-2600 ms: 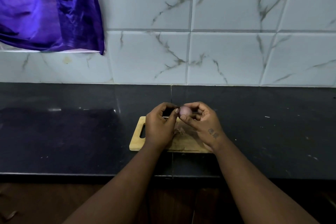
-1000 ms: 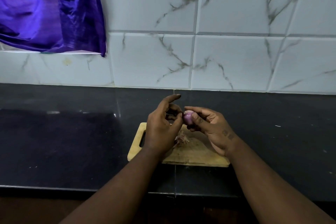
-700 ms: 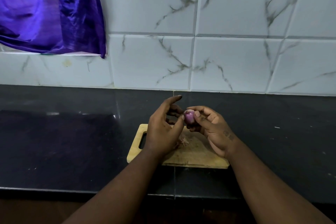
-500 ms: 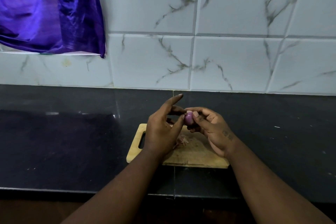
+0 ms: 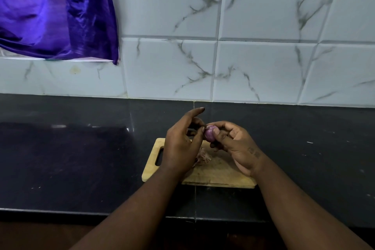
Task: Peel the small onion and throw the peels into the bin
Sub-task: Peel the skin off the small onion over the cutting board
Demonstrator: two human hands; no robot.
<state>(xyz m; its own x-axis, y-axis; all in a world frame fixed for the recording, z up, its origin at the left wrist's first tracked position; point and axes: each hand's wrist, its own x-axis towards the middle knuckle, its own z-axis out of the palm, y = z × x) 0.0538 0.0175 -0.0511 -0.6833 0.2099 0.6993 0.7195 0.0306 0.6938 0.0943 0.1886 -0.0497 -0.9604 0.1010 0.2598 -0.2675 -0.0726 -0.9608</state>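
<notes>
A small purple onion [image 5: 210, 132] is held above the wooden cutting board [image 5: 221, 174]. My right hand [image 5: 236, 145] grips it between thumb and fingers. My left hand [image 5: 181, 144] pinches at the onion's upper left end with thumb and middle finger, its index finger sticking up. A small heap of loose peels [image 5: 203, 158] lies on the board just below my hands. No bin is in view.
The board sits on a dark stone counter [image 5: 81, 158] against a white marbled tile wall [image 5: 243, 46]. A purple satin cloth [image 5: 52, 12] hangs at the upper left. The counter's front edge runs below my forearms.
The hands have stayed over the board. The onion has been turned a little in my right hand, and my left thumb and finger have closed in on its end.
</notes>
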